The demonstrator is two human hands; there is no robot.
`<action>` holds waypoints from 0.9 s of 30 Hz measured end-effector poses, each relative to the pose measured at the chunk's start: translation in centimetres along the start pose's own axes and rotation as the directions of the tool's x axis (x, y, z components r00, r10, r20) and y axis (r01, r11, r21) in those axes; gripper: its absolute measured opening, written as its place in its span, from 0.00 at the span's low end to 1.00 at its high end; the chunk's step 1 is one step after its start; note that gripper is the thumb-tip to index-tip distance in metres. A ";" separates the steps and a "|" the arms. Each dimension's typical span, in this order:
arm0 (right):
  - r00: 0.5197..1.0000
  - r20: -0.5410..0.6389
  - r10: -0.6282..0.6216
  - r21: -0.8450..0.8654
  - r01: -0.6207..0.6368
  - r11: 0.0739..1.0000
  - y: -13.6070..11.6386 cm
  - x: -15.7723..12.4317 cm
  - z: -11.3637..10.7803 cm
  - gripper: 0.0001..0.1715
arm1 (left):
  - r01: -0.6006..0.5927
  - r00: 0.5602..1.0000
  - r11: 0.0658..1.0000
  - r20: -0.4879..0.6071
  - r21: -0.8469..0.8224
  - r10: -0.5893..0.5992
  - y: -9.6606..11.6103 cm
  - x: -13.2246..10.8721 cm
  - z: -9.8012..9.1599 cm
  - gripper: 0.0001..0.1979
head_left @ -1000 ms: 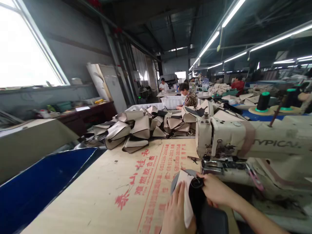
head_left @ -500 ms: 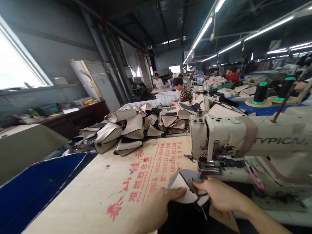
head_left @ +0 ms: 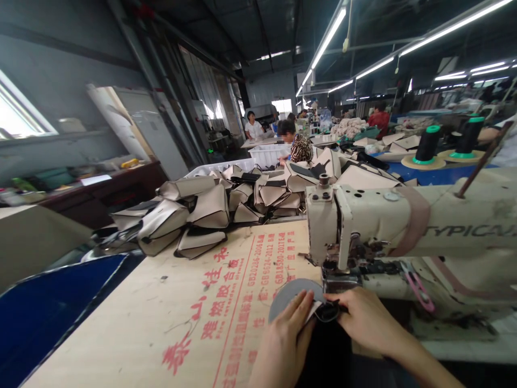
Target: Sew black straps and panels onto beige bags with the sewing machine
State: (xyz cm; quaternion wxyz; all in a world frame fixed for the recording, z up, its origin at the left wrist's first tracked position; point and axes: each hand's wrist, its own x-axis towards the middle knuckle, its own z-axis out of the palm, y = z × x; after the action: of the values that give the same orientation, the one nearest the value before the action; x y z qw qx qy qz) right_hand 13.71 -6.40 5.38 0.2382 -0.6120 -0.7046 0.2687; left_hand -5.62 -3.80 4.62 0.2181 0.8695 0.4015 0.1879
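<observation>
At the near edge of a plywood table (head_left: 169,302), the left hand (head_left: 283,342) lies flat, fingers extended, on a grey and black fabric piece (head_left: 291,295). The right hand (head_left: 365,320) seems to pinch its dark edge just beside the sewing machine (head_left: 404,231). Folded beige pieces (head_left: 210,207) are piled far behind.

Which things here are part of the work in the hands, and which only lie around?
In use: left hand, right hand, grey fabric piece, sewing machine.
Lying about: pile of beige pieces, thread cones, white bin.
</observation>
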 end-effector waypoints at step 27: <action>0.931 0.170 -0.323 0.141 0.302 0.943 0.1 -0.1 -1.1 0.13 | -0.011 0.888 1.000 -0.460 -0.014 0.003 3.5 0.5 -3.5 0.05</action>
State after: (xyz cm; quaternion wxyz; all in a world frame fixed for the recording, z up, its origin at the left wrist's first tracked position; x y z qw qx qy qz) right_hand 14.52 -6.43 6.09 0.2433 -0.4488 -0.7964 0.3242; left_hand -4.92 -4.66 9.46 0.1232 0.7999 0.4371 0.3923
